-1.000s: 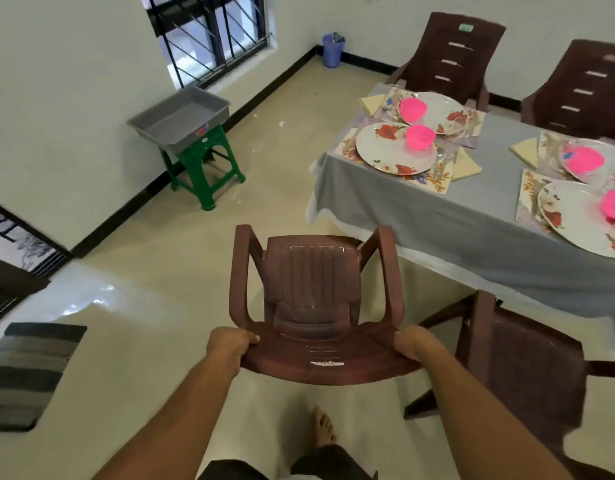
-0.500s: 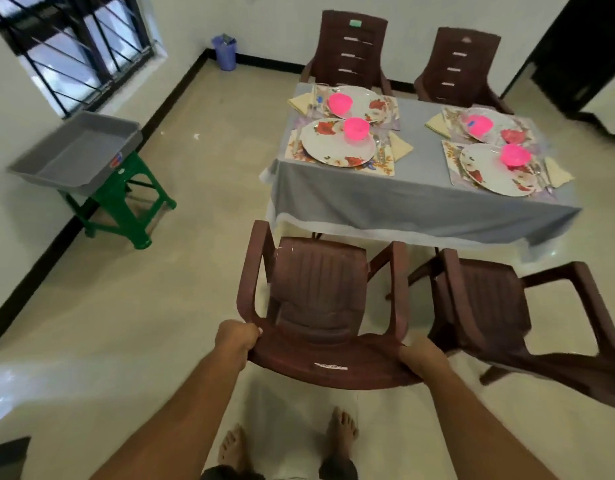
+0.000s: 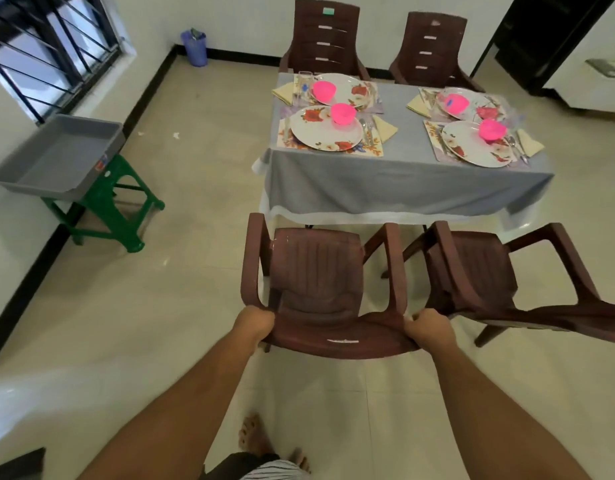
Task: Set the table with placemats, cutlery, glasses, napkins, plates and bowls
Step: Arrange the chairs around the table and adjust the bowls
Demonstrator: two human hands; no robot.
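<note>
Pale floor tiles run up to the table (image 3: 403, 188), draped in grey cloth and laid for four — floral placemats, plates (image 3: 326, 133), pink bowls (image 3: 343, 113), yellow napkins, cutlery; a glass (image 3: 303, 85) stands at the far left setting. Near its front edge, the left hand (image 3: 254, 322) and right hand (image 3: 429, 329) each grip the back of a brown chair (image 3: 320, 289) — beside it, a second chair (image 3: 489, 275).

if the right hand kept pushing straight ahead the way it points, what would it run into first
Probably nothing on its own: the right hand grips the brown plastic armchair, whose front would likely meet the grey tablecloth's hanging edge first. Depth is uncertain.
</note>
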